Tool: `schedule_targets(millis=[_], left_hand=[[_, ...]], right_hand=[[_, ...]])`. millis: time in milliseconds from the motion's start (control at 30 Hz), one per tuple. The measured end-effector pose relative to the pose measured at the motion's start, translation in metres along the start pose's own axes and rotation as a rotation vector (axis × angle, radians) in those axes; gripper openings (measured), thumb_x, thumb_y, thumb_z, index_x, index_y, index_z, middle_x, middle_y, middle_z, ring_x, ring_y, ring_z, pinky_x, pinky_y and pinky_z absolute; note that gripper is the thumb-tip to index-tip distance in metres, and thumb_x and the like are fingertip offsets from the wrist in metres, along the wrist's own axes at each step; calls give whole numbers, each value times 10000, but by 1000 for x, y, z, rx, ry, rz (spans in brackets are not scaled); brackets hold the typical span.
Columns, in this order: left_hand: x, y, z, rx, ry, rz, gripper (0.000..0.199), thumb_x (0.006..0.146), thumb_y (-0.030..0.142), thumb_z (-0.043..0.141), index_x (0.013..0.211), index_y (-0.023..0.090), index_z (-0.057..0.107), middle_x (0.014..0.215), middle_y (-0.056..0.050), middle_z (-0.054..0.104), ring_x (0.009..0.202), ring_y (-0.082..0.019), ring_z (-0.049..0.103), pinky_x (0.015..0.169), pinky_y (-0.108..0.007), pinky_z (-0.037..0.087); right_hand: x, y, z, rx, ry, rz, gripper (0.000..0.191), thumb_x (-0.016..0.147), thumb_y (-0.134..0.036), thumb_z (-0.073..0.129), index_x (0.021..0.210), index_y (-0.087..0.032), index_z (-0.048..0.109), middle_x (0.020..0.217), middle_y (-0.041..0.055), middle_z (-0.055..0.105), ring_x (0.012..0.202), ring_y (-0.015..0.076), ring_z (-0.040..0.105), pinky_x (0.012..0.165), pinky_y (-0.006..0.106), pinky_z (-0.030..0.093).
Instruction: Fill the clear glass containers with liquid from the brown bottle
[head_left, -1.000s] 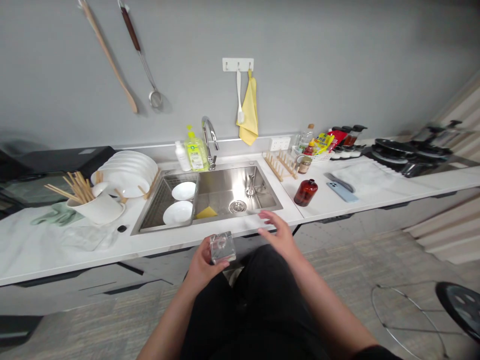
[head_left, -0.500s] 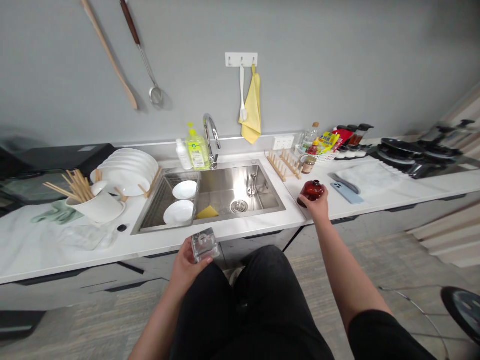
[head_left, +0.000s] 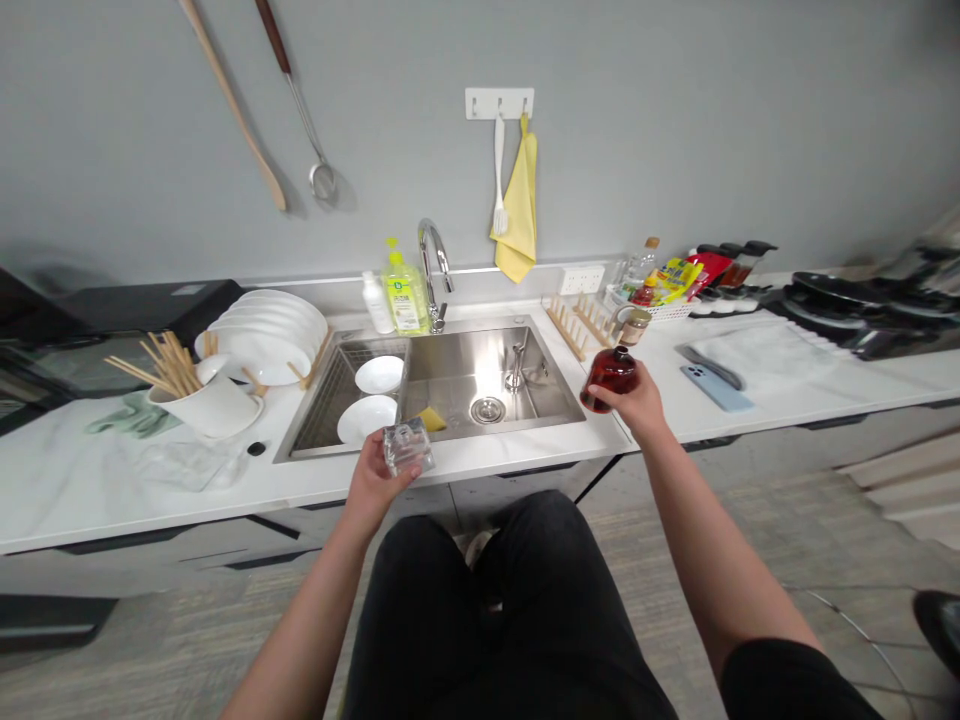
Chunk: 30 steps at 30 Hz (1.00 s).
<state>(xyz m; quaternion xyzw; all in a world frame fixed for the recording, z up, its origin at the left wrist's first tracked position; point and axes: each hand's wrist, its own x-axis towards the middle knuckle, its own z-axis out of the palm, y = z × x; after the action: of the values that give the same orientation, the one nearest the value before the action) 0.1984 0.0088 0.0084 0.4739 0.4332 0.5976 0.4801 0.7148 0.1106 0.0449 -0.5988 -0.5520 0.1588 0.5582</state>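
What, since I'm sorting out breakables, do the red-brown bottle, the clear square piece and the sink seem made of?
Red-brown bottle: glossy, tinted glass or perhaps plastic; its surface shines.
Clear square piece in the left hand: smooth glass or acrylic; see-through with pale glints fits either.
Sink: probably stainless steel, satin finish; grey with soft, stretched reflections.

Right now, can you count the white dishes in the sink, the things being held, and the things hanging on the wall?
White dishes: 2
Held things, a clear block in the left hand and a brown bottle in the right hand: 2
Hanging things, a wooden utensil, a strainer, a white utensil and a yellow cloth: 4
Total: 8
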Motion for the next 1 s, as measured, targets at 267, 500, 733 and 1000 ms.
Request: schedule_targets(millis=[267, 500, 733, 1000], left_hand=[[79, 2, 10, 2, -58, 74, 794, 647, 388, 1101, 1264, 228, 626, 1330, -123, 812, 1247, -327, 799, 1137, -550, 644], [137, -16, 23, 35, -105, 85, 770, 621, 354, 1092, 1244, 224, 657, 1221, -78, 826, 1122, -272, 804, 1070, -463, 636], [164, -37, 35, 19, -148, 33, 775, 630, 369, 1083, 1265, 218, 666, 1254, -94, 822, 1115, -282, 796, 1092, -495, 619], [171, -40, 38, 3, -184, -8, 792, 626, 368, 1089, 1285, 210, 680, 1276, -104, 818, 1113, -287, 788, 1077, -482, 621]], right_hand=[[-16, -51, 109, 328, -380, -28, 968, 603, -569, 1091, 1406, -217, 680, 1299, 145, 814, 1168, 367, 793, 1113, 585, 638], [-21, -45, 196, 461, -507, 56, 1062, 616, -472, 1070, 1542, -264, 594, 1483, 163, 734, 1290, 369, 769, 1168, 595, 618], [-19, -42, 235, 398, -518, -5, 973, 634, -367, 1041, 1511, -241, 639, 1439, 130, 775, 1307, 358, 765, 1219, 557, 583], [-14, -48, 241, 247, -542, -91, 917, 664, -305, 1007, 1510, -297, 654, 1408, 87, 798, 1239, 351, 790, 1174, 553, 599]])
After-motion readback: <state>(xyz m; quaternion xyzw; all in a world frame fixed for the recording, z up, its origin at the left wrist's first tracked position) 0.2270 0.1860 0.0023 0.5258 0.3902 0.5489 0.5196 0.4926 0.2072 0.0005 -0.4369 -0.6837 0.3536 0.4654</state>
